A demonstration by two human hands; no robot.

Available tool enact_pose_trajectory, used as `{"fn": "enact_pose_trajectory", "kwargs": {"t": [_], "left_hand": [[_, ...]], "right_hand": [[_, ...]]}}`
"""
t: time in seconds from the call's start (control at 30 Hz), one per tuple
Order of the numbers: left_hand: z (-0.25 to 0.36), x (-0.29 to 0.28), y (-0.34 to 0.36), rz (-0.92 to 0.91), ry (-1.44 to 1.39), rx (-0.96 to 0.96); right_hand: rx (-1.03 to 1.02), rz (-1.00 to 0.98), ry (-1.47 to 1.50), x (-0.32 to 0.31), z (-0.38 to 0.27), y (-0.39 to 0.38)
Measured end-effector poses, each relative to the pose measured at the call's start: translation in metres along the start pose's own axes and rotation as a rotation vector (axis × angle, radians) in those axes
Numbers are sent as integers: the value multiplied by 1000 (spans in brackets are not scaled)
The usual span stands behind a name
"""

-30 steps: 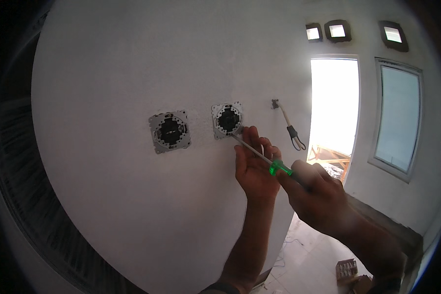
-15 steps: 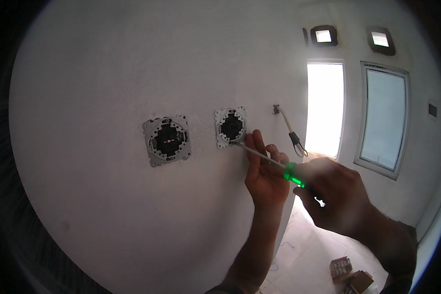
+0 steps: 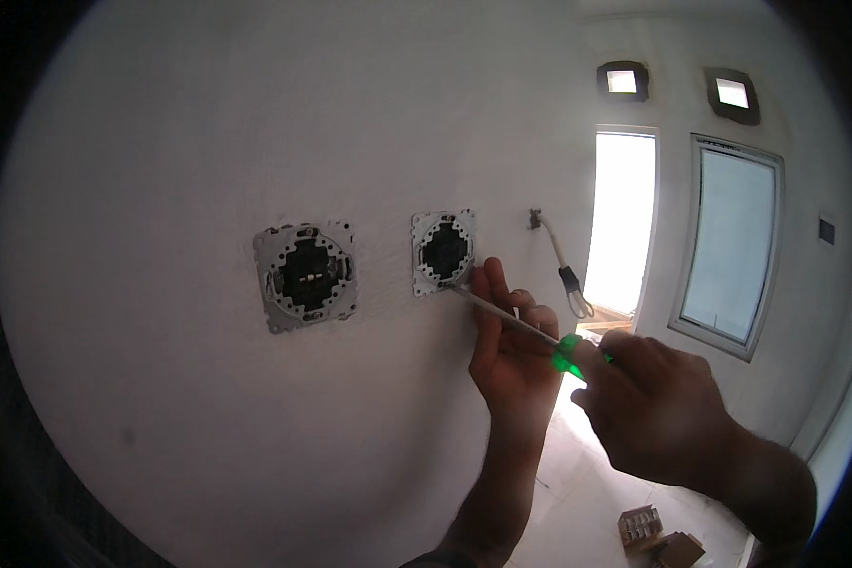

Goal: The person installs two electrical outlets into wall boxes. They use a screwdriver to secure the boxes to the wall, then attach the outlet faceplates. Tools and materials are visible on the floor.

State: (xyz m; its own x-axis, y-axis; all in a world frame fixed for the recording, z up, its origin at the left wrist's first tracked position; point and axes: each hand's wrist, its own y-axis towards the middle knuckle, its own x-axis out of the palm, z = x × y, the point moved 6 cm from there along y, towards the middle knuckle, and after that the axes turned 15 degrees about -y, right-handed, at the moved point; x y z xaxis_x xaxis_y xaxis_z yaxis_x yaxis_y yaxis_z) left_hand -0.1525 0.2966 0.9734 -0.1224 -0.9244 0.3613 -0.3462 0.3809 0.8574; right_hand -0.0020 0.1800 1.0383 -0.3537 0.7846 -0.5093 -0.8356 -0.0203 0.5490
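Two uncovered socket inserts with metal frames sit in a white wall, the left socket [image 3: 306,276] and the right socket [image 3: 444,252]. My right hand [image 3: 655,407] grips the green handle of a screwdriver [image 3: 530,333], whose tip touches the lower right corner of the right socket. My left hand [image 3: 509,348] rests against the wall just under that socket, its fingers steadying the metal shaft.
A loose cable [image 3: 563,275] hangs from a hole in the wall right of the sockets. Beyond it are a bright doorway [image 3: 620,222], a window [image 3: 731,246] and two small high windows. Small boxes [image 3: 655,535] lie on the tiled floor below.
The view has drifted so the sockets sit lower and more central. Both hands have stayed on the screwdriver at the right socket's lower corner, shifting slightly down and right.
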Motion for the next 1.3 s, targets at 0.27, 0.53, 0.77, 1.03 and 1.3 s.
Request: {"fn": "enact_pose_trajectory", "kwargs": {"t": [0.27,0.53,0.77,1.03,1.3], "left_hand": [[-3,-1,0,27,2,26],[2,-5,3,54,67,106],[-3,-5,-1,54,52,65],[7,-4,5,69,297,195],[4,-4,1,150,390,206]], "right_hand": [[143,-1,95,-12,-5,7],[479,-29,711,-7,28,11],[-96,43,-298,-13,-7,1],[360,-64,637,-12,32,14],[211,59,469,10,52,5]]}}
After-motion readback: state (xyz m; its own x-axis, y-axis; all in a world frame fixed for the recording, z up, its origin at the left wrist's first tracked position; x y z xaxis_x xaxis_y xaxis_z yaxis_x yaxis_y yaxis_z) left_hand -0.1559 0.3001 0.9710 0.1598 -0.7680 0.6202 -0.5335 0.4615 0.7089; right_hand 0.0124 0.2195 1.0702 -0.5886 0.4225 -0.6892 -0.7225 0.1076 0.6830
